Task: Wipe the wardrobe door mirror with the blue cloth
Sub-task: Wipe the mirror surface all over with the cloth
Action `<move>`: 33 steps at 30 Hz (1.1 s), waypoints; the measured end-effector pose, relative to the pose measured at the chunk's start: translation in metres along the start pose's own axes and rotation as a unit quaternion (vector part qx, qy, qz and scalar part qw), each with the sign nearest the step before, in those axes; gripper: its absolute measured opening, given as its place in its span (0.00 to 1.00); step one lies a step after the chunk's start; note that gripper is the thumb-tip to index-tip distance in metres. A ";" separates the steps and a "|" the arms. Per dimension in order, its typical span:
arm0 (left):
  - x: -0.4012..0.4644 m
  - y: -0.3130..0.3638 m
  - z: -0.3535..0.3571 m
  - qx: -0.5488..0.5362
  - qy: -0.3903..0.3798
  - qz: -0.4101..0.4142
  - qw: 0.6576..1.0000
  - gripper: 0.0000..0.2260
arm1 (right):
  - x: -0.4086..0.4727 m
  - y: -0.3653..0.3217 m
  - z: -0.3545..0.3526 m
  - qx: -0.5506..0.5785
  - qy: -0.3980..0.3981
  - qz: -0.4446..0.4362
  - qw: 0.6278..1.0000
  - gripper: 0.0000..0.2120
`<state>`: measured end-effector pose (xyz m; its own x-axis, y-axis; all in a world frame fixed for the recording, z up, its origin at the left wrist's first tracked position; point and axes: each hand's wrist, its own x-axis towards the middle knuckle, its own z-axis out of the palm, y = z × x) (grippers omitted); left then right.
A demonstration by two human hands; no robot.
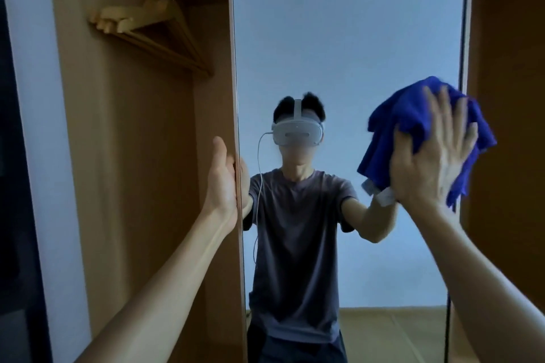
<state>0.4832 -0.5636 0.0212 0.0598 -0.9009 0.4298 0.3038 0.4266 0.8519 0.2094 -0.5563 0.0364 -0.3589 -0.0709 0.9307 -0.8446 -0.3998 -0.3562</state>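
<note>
- Pressing the blue cloth (392, 138) against the mirror (339, 38), the right hand (427, 156) lies flat with fingers spread and fairly straight; the cloth sits between palm and glass at the right side of the pane, near its right edge.
- Left hand (221, 183) rests at the left edge of the wardrobe door (236, 82), thumb up, palm against the edge; the fingers go behind the edge, and how far they curl round it cannot be told.
- Cloth condition: bunched and creased, hanging in loose folds below the palm, with a pale tag at its lower corner. Judged soft, light and limp; it will follow the hand only where it is pressed.
- Handling note for the cloth: a flat palm over the middle of the bunch appears the sound hold. Loose corners could slip free or trail, so gathering them under the fingers is advisable.
- Mirror judged stiff, smooth, slippery and fragile. Firm but moderate pressure is advised, since the door looks free to swing.
- Steadying the door by its long edge, as the left hand does, appears the right place to hold it.
- Wooden hangers (147, 23) hang on a rail inside the open wardrobe, well apart from both hands.
</note>
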 end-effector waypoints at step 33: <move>0.077 0.162 0.064 0.009 0.002 0.011 1.000 0.38 | 0.132 -0.054 0.021 0.009 -0.047 -0.024 0.999 0.30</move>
<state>0.4758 -0.5584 0.2112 0.0690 -0.8919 0.4470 0.2860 0.4469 0.8476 0.2156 -0.5631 0.1798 -0.2783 -0.1369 0.9507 -0.8527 -0.4204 -0.3101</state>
